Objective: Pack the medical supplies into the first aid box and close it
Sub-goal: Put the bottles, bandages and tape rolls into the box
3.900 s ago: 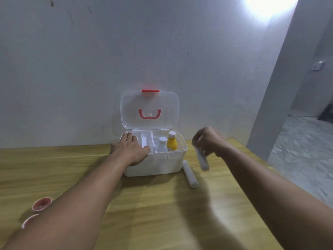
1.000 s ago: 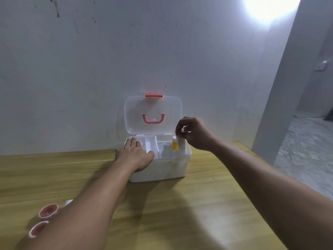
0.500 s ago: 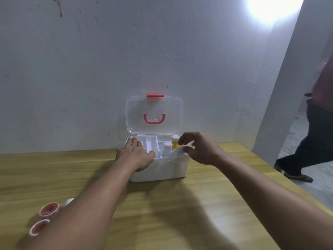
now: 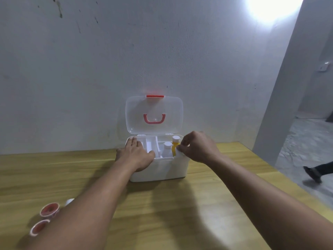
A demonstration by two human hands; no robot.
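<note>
Left hand flat on box, right hand pinching.

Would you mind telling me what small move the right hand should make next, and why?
Probably press the white roll down into the first aid box and let go: the right hand pinches it at the rim beside the yellow bottle, the left hand steadies the box, and the lid stands open.

The right hand, earlier off to the box's right with a white roll, now presses it inside. The second roll is gone from the surface.
</note>
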